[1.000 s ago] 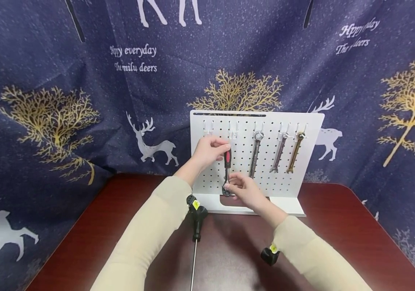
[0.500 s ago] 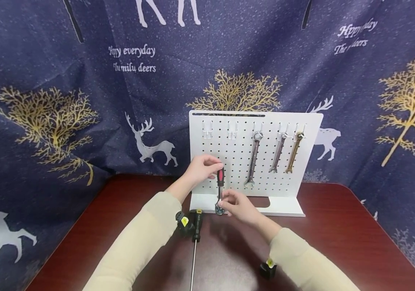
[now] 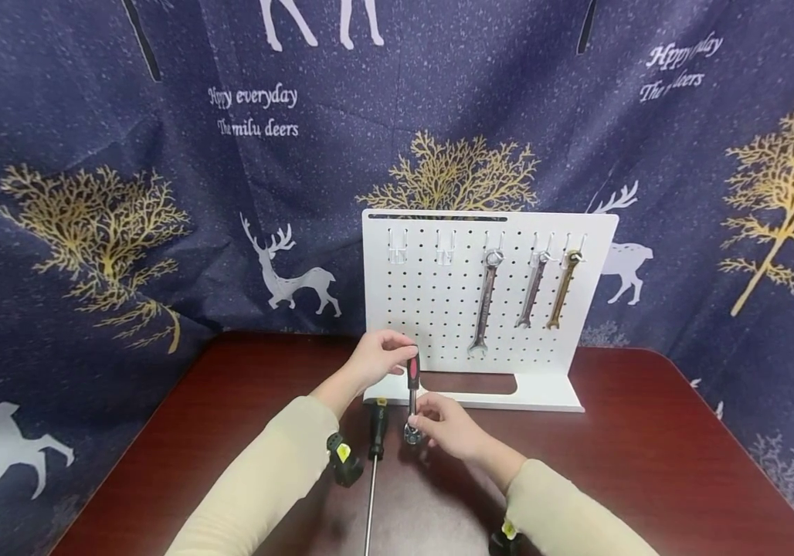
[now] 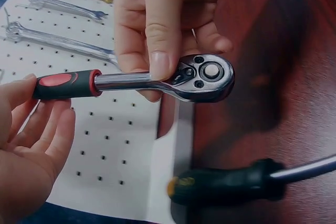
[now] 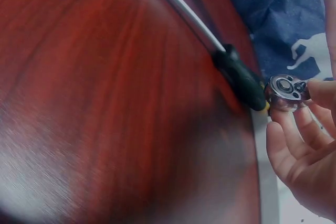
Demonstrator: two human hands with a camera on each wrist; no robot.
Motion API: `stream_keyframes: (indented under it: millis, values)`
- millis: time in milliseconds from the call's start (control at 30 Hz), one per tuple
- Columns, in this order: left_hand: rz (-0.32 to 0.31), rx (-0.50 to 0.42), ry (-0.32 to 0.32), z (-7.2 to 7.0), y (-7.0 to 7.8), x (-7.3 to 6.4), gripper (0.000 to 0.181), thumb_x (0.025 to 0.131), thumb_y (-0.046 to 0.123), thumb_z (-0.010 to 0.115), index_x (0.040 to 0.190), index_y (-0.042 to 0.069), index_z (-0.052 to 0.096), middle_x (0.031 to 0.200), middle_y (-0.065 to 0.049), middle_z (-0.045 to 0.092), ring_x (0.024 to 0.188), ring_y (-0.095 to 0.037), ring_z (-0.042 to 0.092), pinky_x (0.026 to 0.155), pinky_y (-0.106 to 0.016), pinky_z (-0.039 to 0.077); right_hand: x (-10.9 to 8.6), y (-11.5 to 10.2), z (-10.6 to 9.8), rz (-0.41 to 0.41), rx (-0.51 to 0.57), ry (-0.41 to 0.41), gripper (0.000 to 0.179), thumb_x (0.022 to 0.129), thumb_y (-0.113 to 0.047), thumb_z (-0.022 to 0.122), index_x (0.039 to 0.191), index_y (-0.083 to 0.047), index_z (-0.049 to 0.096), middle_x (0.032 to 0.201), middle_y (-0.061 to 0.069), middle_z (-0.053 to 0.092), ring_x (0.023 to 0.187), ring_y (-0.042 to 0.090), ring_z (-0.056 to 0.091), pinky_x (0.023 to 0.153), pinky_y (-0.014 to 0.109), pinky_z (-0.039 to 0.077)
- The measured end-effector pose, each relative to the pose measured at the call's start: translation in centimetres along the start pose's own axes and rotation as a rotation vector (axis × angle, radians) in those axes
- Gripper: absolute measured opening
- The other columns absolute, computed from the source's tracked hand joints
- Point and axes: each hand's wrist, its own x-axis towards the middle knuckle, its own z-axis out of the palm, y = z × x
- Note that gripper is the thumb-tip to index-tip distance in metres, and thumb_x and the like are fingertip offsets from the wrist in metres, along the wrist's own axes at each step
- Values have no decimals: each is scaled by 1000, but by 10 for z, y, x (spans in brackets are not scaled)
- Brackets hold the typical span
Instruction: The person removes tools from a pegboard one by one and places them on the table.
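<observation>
Between both hands is a ratchet wrench (image 3: 413, 394) with a black and red handle and a chrome round head. My left hand (image 3: 378, 361) pinches the handle's end between thumb and fingers. Lower down, my right hand (image 3: 451, 425) pinches the chrome neck just beside the head, as the left wrist view shows with the thumb on top (image 4: 160, 51). The ratchet hangs head down in front of the pegboard's base, above the table. Close to its left lies a screwdriver (image 3: 378, 432) with a dark handle and long steel shaft.
A white pegboard (image 3: 439, 309) stands at the table's back. Three combination wrenches hang on its right side: a large silver one (image 3: 485, 301), a smaller silver one (image 3: 532, 289) and a gold one (image 3: 564, 289). Clear hooks (image 3: 397, 247) are at its upper left. The table (image 3: 647, 448) is reddish brown.
Both hands have brought the ratchet wrench down and slightly left, away from the pegboard toward the table beside the screwdriver. The two left hooks and the large wrench's lower end have come into full view.
</observation>
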Motion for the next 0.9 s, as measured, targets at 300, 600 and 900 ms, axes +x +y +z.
stream_keyframes:
  millis: [300, 600, 900]
  values:
    - [-27, -21, 40, 3, -31, -10, 22, 88, 11, 65, 105, -4, 66, 97, -16, 70, 75, -16, 69, 73, -35, 60, -14, -8, 19, 17, 4, -9, 15, 88, -5, 60, 97, 7, 57, 79, 15, 64, 63, 15, 56, 51, 37, 54]
    - [-78, -29, 50, 11, -51, -18, 23, 89, 12, 65, 106, -3, 67, 93, -14, 70, 72, -18, 70, 71, -33, 60, -16, 13, 29, 90, 119, -46, 29, 88, -3, 60, 110, 10, 48, 73, 9, 63, 56, 12, 51, 47, 24, 46]
    - [-73, -22, 63, 18, -63, -21, 22, 88, 9, 65, 102, -7, 67, 89, -15, 70, 69, -14, 68, 69, -33, 60, -22, 14, 26, 124, 127, -77, 29, 85, -9, 64, 108, 8, 55, 72, 5, 65, 57, 10, 54, 45, 21, 45]
